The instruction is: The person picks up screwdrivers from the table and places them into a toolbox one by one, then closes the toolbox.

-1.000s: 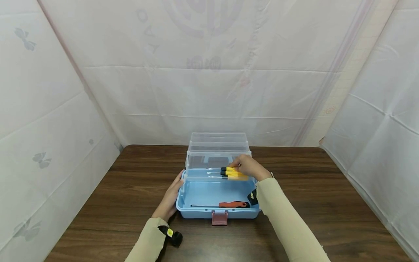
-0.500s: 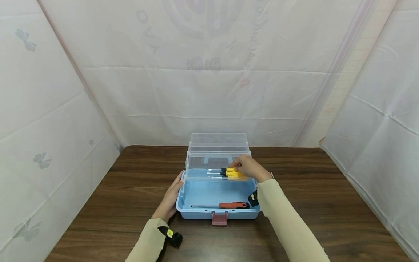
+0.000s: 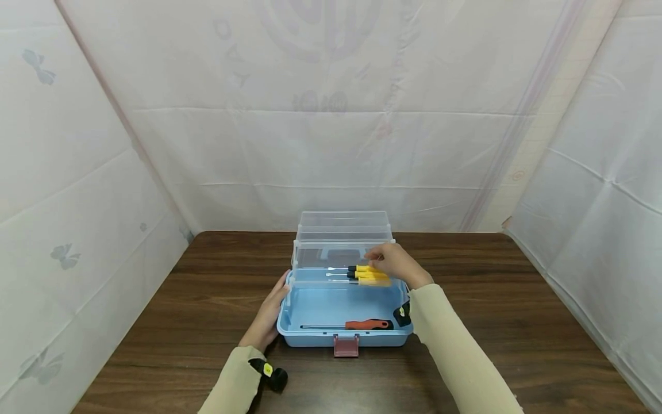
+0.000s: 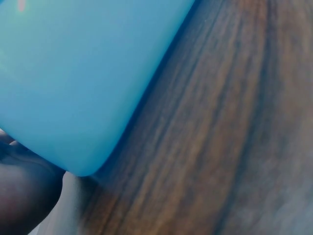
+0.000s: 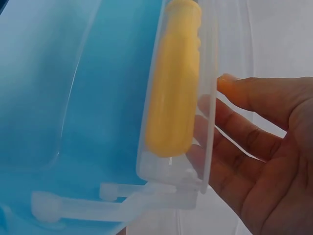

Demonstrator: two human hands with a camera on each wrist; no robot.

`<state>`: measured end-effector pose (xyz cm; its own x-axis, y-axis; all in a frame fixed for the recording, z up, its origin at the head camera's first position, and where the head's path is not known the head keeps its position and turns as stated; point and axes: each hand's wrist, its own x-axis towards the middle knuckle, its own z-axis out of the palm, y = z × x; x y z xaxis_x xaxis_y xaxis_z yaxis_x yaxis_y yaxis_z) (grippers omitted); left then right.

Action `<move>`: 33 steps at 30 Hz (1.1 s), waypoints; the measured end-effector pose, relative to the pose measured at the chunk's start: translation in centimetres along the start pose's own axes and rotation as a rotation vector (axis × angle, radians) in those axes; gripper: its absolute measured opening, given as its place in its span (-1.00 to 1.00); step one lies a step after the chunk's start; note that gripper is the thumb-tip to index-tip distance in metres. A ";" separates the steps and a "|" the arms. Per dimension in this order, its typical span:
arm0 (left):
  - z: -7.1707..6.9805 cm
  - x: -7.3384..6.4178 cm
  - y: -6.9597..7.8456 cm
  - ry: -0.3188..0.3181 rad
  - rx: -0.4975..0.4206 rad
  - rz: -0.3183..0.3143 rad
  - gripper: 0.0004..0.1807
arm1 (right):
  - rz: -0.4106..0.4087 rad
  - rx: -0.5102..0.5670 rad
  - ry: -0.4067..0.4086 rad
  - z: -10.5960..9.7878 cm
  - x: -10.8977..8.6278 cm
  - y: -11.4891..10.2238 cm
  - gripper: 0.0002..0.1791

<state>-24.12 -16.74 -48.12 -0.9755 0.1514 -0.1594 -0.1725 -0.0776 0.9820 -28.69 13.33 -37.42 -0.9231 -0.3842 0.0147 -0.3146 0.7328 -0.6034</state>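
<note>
A light-blue toolbox (image 3: 331,307) stands with its clear lid (image 3: 345,224) raised at the back. Three yellow-handled screwdrivers (image 3: 371,275) lie side by side in the translucent tray (image 3: 315,282) over its rear part. My right hand (image 3: 397,263) is at the handle ends; the right wrist view shows its fingers (image 5: 244,132) spread, some behind the tray's wall, beside one yellow handle (image 5: 173,83). A red-and-black screwdriver (image 3: 368,325) lies along the box's front inside. My left hand (image 3: 270,310) rests along the box's left side, fingers fairly straight; only a blurred part shows in the left wrist view.
The box stands on a dark wooden table (image 3: 217,310). A reddish latch (image 3: 346,346) hangs down at its front. White sheeting (image 3: 331,149) rises behind the table and along both sides. Both wrists carry black cameras, the left (image 3: 278,379) hanging over the table.
My right hand's thumb and fingers have spread slightly apart above the yellow handles. The left hand and box stay put; the whole view shifts very slightly.
</note>
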 end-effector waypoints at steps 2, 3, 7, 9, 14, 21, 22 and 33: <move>0.0 0.0 0.0 -0.001 0.001 0.001 -0.39 | -0.009 0.006 0.007 -0.1 0.0 0.0 -0.72; 0.0 0.0 0.0 0.000 0.000 0.001 -0.39 | -0.014 0.009 0.010 -0.2 -0.1 0.1 -0.72; 0.0 0.0 0.0 -0.003 -0.004 0.003 -0.39 | -0.014 0.031 0.021 -0.5 -0.2 0.2 -0.71; 0.0 0.0 0.0 -0.004 -0.006 0.003 -0.40 | -0.009 0.042 0.022 -0.7 -0.3 0.3 -0.70; 0.0 0.0 0.1 -0.002 0.000 0.004 -0.40 | 0.016 0.053 0.026 -1.3 -0.8 0.4 -0.66; -0.1 0.0 0.1 0.003 0.013 0.000 -0.39 | 0.032 0.047 0.063 -1.9 -1.4 1.1 -0.65; -0.1 0.0 0.2 0.003 0.014 0.000 -0.40 | 0.038 0.046 0.067 -1.9 -1.5 1.2 -0.65; -0.1 0.0 0.2 0.000 0.008 -0.001 -0.40 | 0.097 0.019 0.114 -2.8 -2.5 2.7 -0.63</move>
<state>-24.14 -16.88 -47.94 -0.9754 0.1510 -0.1605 -0.1724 -0.0692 0.9826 -27.83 17.80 -36.88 -0.9684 -0.2453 0.0456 -0.2198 0.7521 -0.6213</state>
